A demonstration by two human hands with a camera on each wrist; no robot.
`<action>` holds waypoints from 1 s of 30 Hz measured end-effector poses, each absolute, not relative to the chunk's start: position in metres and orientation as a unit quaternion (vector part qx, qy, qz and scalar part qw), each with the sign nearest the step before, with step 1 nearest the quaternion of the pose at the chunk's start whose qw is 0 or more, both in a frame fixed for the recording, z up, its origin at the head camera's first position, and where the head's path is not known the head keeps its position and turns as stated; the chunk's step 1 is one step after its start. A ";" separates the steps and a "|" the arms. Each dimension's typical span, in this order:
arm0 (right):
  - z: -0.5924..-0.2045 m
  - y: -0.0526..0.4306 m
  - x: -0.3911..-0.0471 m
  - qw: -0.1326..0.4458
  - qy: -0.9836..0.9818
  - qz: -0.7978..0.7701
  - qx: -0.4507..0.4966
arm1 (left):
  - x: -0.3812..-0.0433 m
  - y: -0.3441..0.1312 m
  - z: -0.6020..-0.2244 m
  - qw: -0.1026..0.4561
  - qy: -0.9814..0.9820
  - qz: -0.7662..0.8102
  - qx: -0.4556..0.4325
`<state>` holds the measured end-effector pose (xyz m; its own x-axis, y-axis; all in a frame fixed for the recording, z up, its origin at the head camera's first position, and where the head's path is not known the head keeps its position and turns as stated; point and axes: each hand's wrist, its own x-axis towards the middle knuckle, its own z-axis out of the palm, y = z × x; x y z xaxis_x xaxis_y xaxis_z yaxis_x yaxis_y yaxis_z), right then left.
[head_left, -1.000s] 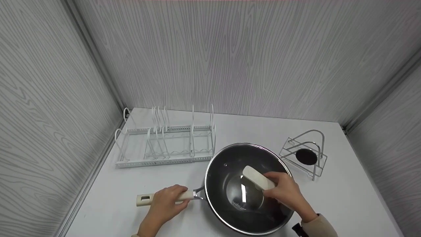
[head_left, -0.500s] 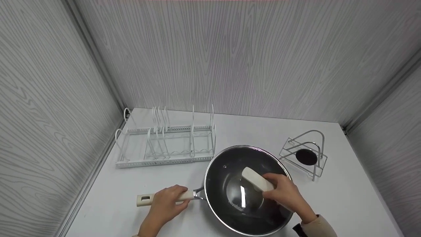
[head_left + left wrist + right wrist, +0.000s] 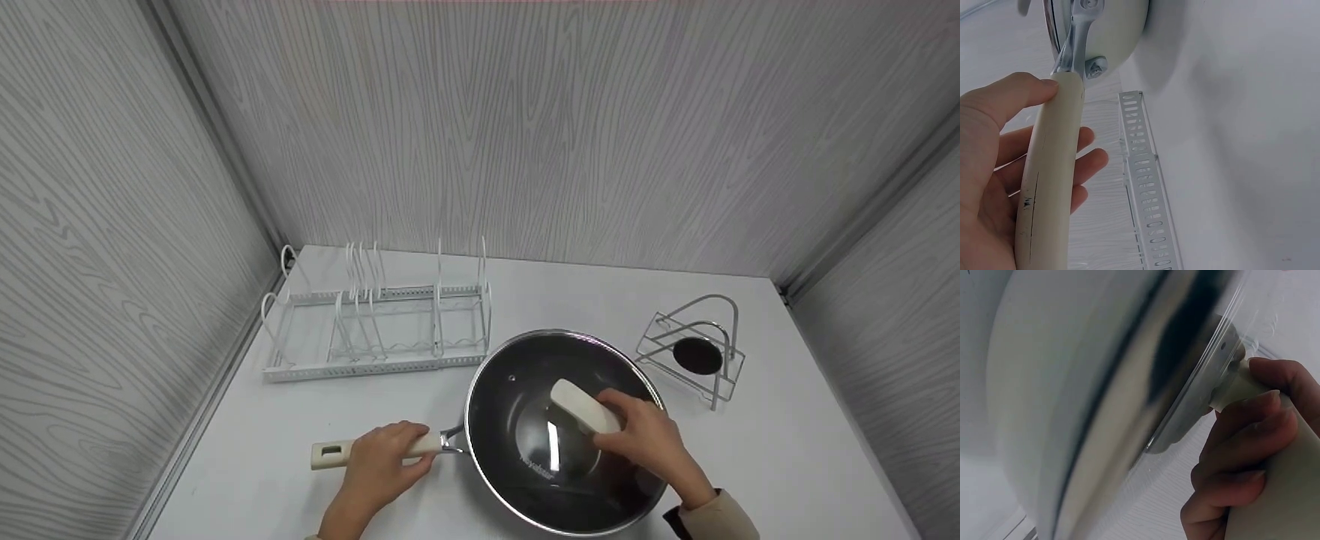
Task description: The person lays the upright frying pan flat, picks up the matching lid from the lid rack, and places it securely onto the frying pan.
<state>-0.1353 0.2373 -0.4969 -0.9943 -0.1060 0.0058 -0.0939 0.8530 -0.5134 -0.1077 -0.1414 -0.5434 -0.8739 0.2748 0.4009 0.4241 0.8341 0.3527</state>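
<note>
A wok with a cream outside stands on the white table, covered by a glass lid with a metal rim. My left hand grips the wok's cream handle, its thumb along the top and fingers wrapped beneath. On the lid, my right hand holds the cream lid knob between thumb and fingers. The right wrist view shows those fingers curled round the knob, close to the glass. Whether the lid sits fully on the wok's rim is hard to tell.
A white wire rack with upright dividers stands at the back left, behind the handle. To the right is a small metal wire stand with a dark round disc. Grey wood-grain walls enclose the table.
The lid and the right hand on its knob have shifted very slightly leftward and turned a little. The left hand keeps its grip on the handle.
</note>
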 end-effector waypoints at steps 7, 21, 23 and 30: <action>-0.496 0.238 -0.135 0.014 0.965 -0.256 -0.052 | -0.111 -0.140 -0.547 0.189 -0.943 -0.204 -0.186; -0.503 0.237 -0.136 0.021 0.963 -0.262 -0.054 | -0.112 -0.140 -0.554 0.219 -0.937 -0.194 -0.192; -0.502 0.237 -0.137 0.026 0.964 -0.259 -0.056 | -0.113 -0.140 -0.554 0.214 -0.938 -0.194 -0.191; -0.493 0.240 -0.132 0.025 0.976 -0.190 -0.103 | -0.111 -0.139 -0.551 0.180 -0.942 -0.204 -0.197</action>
<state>-0.1324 0.2404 -0.4934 -0.9777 -0.2100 -0.0096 -0.1912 0.9070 -0.3751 -0.1109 -0.1394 -0.5507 -0.8577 0.2971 0.4196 0.4442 0.8391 0.3139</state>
